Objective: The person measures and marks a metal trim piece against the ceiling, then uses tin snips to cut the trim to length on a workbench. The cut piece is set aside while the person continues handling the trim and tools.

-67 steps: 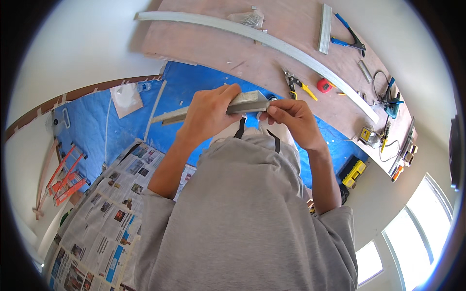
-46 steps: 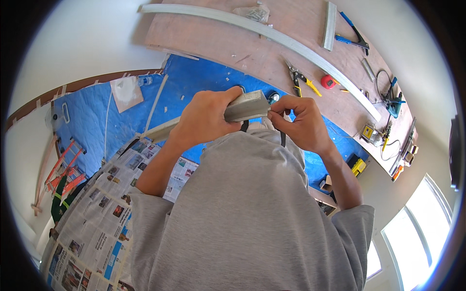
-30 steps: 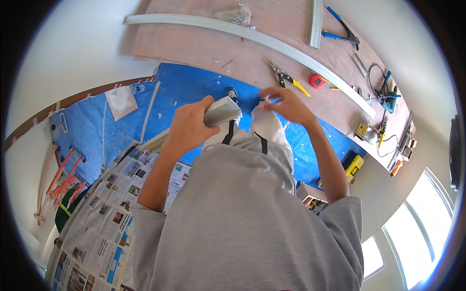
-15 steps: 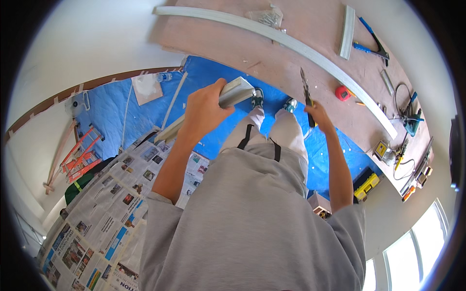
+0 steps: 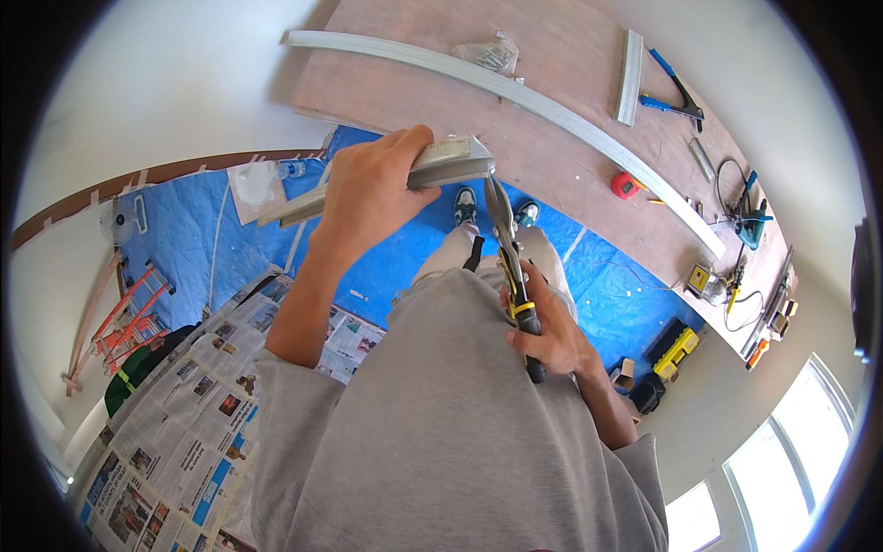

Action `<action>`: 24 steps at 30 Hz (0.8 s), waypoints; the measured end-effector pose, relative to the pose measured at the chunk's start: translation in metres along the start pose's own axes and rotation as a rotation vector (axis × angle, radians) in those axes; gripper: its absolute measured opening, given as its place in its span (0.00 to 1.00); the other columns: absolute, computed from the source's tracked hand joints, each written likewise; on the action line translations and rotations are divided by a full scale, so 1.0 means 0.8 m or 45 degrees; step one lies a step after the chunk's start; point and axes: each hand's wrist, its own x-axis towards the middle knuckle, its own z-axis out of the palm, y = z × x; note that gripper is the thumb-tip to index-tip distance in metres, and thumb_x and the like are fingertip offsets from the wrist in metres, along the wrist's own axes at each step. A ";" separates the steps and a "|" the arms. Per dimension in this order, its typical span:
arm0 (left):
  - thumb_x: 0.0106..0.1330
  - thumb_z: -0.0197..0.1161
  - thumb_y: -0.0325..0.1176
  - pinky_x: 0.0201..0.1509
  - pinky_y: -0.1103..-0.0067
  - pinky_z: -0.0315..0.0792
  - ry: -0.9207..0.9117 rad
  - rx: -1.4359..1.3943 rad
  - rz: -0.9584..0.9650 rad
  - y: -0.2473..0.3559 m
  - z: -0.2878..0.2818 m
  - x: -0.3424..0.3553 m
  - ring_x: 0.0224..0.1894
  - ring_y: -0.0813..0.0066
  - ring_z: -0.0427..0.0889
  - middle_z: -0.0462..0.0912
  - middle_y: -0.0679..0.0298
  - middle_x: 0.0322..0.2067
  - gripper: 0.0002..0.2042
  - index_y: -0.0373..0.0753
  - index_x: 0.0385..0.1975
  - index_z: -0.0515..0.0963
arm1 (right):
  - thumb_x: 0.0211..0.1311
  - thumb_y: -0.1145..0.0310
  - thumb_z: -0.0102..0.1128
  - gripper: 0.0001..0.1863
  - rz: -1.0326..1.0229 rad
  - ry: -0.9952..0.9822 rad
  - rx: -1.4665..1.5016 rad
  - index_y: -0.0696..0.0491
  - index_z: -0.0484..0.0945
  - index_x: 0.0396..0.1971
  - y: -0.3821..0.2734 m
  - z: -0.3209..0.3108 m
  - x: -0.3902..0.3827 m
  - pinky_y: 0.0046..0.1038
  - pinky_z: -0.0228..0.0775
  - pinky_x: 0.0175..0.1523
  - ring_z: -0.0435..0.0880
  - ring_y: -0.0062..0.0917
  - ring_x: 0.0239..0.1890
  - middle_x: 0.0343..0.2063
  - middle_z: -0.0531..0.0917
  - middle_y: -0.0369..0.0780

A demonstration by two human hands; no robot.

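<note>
two hands are full now: the left hand (image 5: 372, 184) grips a metal channel (image 5: 452, 164), the right hand (image 5: 556, 331) holds snips (image 5: 503, 216) at its right end. the snips have left the far desk (image 5: 405, 92), bringing tool and channel together.

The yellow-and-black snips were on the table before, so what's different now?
The right hand left the end of the metal channel and picked the snips up off the table. They came toward the person and leftward, and their tips are now at the channel's end. The left hand still holds the channel; the red tape measure stayed on the table.
</note>
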 end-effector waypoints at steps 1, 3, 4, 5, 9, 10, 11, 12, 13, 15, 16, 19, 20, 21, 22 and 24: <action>0.47 0.80 0.31 0.40 0.66 0.79 -0.013 0.022 0.015 0.000 -0.002 -0.002 0.36 0.53 0.87 0.87 0.57 0.34 0.21 0.40 0.40 0.77 | 0.45 0.59 0.65 0.54 -0.045 0.035 0.006 0.63 0.53 0.74 -0.002 0.003 0.001 0.42 0.65 0.65 0.78 0.49 0.55 0.49 0.79 0.56; 0.48 0.80 0.31 0.39 0.66 0.78 -0.015 0.046 0.035 0.000 -0.004 -0.004 0.36 0.54 0.87 0.86 0.58 0.35 0.21 0.40 0.40 0.76 | 0.45 0.59 0.65 0.54 -0.024 0.080 0.000 0.63 0.53 0.74 -0.002 0.006 0.005 0.42 0.66 0.65 0.78 0.50 0.55 0.48 0.79 0.55; 0.48 0.80 0.31 0.39 0.65 0.78 -0.006 0.048 0.031 0.000 -0.004 -0.005 0.36 0.54 0.87 0.86 0.58 0.35 0.21 0.40 0.40 0.76 | 0.45 0.59 0.65 0.54 -0.041 0.102 0.008 0.63 0.54 0.74 -0.001 0.008 0.008 0.40 0.67 0.63 0.78 0.44 0.53 0.48 0.78 0.52; 0.48 0.80 0.31 0.39 0.65 0.78 0.003 0.051 0.024 0.001 -0.005 -0.007 0.37 0.54 0.87 0.86 0.57 0.34 0.21 0.40 0.40 0.76 | 0.45 0.59 0.64 0.53 -0.059 0.121 0.016 0.62 0.55 0.73 -0.001 0.009 0.011 0.38 0.67 0.61 0.77 0.39 0.52 0.47 0.77 0.48; 0.49 0.79 0.31 0.41 0.63 0.78 -0.070 -0.057 -0.032 0.000 -0.012 -0.012 0.37 0.50 0.87 0.86 0.53 0.32 0.22 0.38 0.42 0.76 | 0.45 0.62 0.66 0.52 -0.148 0.207 -0.020 0.63 0.56 0.72 0.001 0.014 0.021 0.42 0.66 0.65 0.80 0.49 0.55 0.49 0.80 0.56; 0.49 0.79 0.31 0.41 0.62 0.78 -0.096 -0.096 -0.053 -0.001 -0.014 -0.012 0.37 0.49 0.86 0.86 0.52 0.32 0.22 0.38 0.42 0.76 | 0.45 0.63 0.66 0.51 -0.169 0.226 -0.025 0.63 0.57 0.72 0.000 0.015 0.024 0.42 0.66 0.65 0.80 0.49 0.55 0.49 0.81 0.56; 0.49 0.78 0.31 0.42 0.61 0.78 -0.120 -0.137 -0.075 -0.001 -0.016 -0.012 0.37 0.48 0.86 0.86 0.51 0.32 0.22 0.37 0.43 0.76 | 0.46 0.63 0.66 0.50 -0.178 0.247 -0.060 0.63 0.57 0.72 -0.001 0.016 0.027 0.42 0.67 0.65 0.80 0.49 0.55 0.49 0.81 0.56; 0.48 0.78 0.31 0.44 0.62 0.78 -0.148 -0.145 -0.101 -0.002 -0.018 -0.012 0.39 0.46 0.87 0.86 0.48 0.33 0.23 0.36 0.45 0.77 | 0.46 0.64 0.66 0.50 -0.188 0.269 -0.094 0.63 0.58 0.71 -0.002 0.017 0.030 0.42 0.67 0.65 0.80 0.49 0.55 0.49 0.81 0.56; 0.48 0.77 0.30 0.45 0.62 0.79 -0.176 -0.153 -0.126 -0.003 -0.020 -0.012 0.40 0.45 0.87 0.87 0.46 0.35 0.24 0.35 0.47 0.78 | 0.46 0.64 0.66 0.49 -0.184 0.276 -0.107 0.63 0.58 0.71 -0.003 0.017 0.033 0.42 0.67 0.65 0.81 0.50 0.55 0.48 0.82 0.56; 0.48 0.77 0.30 0.47 0.62 0.79 -0.217 -0.174 -0.149 -0.005 -0.023 -0.012 0.41 0.43 0.87 0.87 0.44 0.37 0.25 0.33 0.48 0.79 | 0.47 0.65 0.66 0.48 -0.174 0.292 -0.132 0.63 0.59 0.71 -0.005 0.018 0.036 0.43 0.68 0.64 0.81 0.50 0.54 0.47 0.82 0.55; 0.48 0.76 0.30 0.48 0.62 0.79 -0.228 -0.185 -0.146 -0.006 -0.024 -0.012 0.41 0.42 0.86 0.87 0.44 0.37 0.25 0.33 0.48 0.79 | 0.47 0.65 0.66 0.47 -0.170 0.294 -0.141 0.63 0.59 0.70 -0.006 0.019 0.037 0.43 0.68 0.64 0.81 0.50 0.53 0.47 0.82 0.55; 0.48 0.75 0.29 0.48 0.62 0.79 -0.273 -0.227 -0.160 -0.012 -0.025 -0.014 0.42 0.41 0.86 0.87 0.43 0.38 0.26 0.32 0.50 0.79 | 0.47 0.65 0.66 0.46 -0.155 0.293 -0.194 0.62 0.60 0.69 -0.009 0.020 0.038 0.44 0.69 0.62 0.82 0.51 0.52 0.47 0.82 0.55; 0.49 0.75 0.29 0.49 0.62 0.79 -0.291 -0.239 -0.166 -0.014 -0.026 -0.015 0.43 0.41 0.86 0.87 0.43 0.38 0.26 0.32 0.51 0.79 | 0.47 0.66 0.66 0.45 -0.152 0.293 -0.228 0.62 0.61 0.68 -0.009 0.020 0.038 0.44 0.69 0.62 0.82 0.51 0.51 0.47 0.82 0.55; 0.49 0.75 0.29 0.49 0.63 0.79 -0.291 -0.254 -0.174 -0.016 -0.026 -0.015 0.43 0.41 0.86 0.87 0.43 0.38 0.26 0.32 0.51 0.79 | 0.47 0.66 0.66 0.45 -0.148 0.294 -0.261 0.62 0.61 0.68 -0.009 0.020 0.038 0.44 0.70 0.61 0.82 0.51 0.50 0.46 0.82 0.55; 0.49 0.74 0.29 0.49 0.64 0.79 -0.294 -0.271 -0.181 -0.019 -0.027 -0.015 0.43 0.41 0.86 0.87 0.43 0.38 0.27 0.32 0.52 0.79 | 0.48 0.66 0.66 0.44 -0.166 0.301 -0.273 0.62 0.62 0.67 -0.010 0.021 0.039 0.45 0.70 0.60 0.82 0.52 0.50 0.46 0.82 0.56; 0.49 0.74 0.29 0.49 0.65 0.79 -0.298 -0.286 -0.178 -0.022 -0.027 -0.016 0.42 0.42 0.87 0.87 0.43 0.39 0.27 0.32 0.53 0.79 | 0.48 0.65 0.66 0.42 -0.182 0.316 -0.296 0.62 0.63 0.65 -0.010 0.022 0.041 0.46 0.71 0.59 0.82 0.52 0.49 0.45 0.82 0.56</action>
